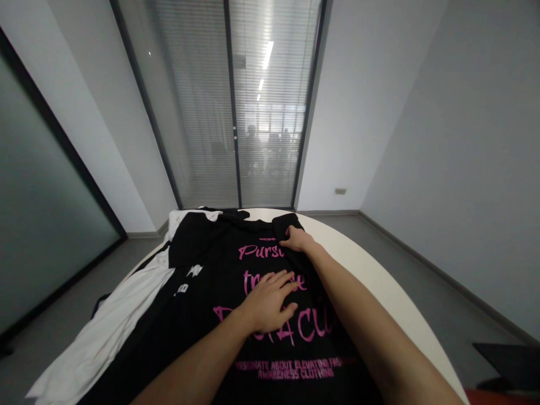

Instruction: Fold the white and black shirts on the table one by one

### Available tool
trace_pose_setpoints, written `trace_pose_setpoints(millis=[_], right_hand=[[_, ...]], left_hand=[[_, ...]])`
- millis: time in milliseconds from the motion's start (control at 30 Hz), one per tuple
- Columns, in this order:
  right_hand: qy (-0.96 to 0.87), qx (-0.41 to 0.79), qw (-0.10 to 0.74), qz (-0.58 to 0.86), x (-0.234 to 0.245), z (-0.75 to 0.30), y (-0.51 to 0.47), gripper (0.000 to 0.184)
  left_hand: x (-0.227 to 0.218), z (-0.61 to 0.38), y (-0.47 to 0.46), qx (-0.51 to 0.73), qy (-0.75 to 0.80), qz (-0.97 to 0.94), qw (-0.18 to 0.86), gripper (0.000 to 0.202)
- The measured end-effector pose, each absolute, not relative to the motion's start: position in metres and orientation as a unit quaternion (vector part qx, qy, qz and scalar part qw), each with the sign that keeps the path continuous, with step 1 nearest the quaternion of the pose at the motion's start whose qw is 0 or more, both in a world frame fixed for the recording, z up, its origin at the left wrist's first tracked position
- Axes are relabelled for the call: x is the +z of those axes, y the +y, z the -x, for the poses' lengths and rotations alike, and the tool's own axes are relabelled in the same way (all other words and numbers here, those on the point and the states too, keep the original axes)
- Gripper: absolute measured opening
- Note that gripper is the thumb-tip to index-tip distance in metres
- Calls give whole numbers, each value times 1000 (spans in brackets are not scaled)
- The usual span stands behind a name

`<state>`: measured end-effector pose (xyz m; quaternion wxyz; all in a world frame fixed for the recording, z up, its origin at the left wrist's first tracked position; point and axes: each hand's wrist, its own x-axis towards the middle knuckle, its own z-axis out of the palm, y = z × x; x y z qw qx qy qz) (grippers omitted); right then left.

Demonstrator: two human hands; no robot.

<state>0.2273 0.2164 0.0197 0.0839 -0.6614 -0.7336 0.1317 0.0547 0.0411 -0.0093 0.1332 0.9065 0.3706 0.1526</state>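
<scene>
A black T-shirt (198, 315) with pink lettering lies spread on a white round table (379, 281). My left hand (268, 301) rests flat on the middle of the print, fingers stretched out. Farther away, my right hand (297, 239) grips a fold of the shirt's right side near the top, fingers curled on the cloth.
A white garment (105, 326) and another black one (189, 239) lie under and left of the shirt, hanging over the table's left edge. Glass doors with blinds (232, 112) stand behind the table. Grey floor surrounds it; a dark object (510, 360) sits at lower right.
</scene>
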Motion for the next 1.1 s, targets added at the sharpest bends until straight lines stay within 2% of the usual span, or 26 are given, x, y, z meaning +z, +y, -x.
trace_pose_setpoints(millis=[133,200,267,333,433,533,600,700,833,867,933,1000,1100], right_hand=[[-719,103,101,680,29,-230,205,28],[-711,80,129,687,33,-232,199,29],[-715,97,131,680,38,-235,191,38],[-727,167,75,662,43,-240,181,50],[-728,290,-60,618,51,-250,161,60],[-720,339,-165,583,56,-261,139,54],[-715,328,-196,585,58,-265,126,46],[-717,311,-175,599,59,-268,113,36],[-748,342,-26,569,63,-269,101,37],[-749,360,-11,556,65,-270,98,40],[-739,397,-59,541,67,-275,91,50],[-717,417,-160,535,67,-281,83,56],[-689,417,-252,536,65,-288,73,55]], left_hand=[[-10,-54,41,153,371,-907,131,51],[-10,-54,41,153,373,-906,130,51],[-11,-54,40,155,376,-905,128,52],[-11,-55,40,156,379,-904,124,52],[-13,-55,39,152,404,-895,111,52],[-14,-55,37,145,439,-881,99,53],[-14,-55,36,143,446,-878,98,54],[-15,-55,35,145,447,-878,96,54],[-18,-55,35,156,449,-874,99,60],[-19,-55,35,160,449,-873,101,62],[-20,-55,36,165,446,-873,107,66],[-20,-54,36,165,441,-875,111,68],[-20,-55,35,158,436,-879,108,66]])
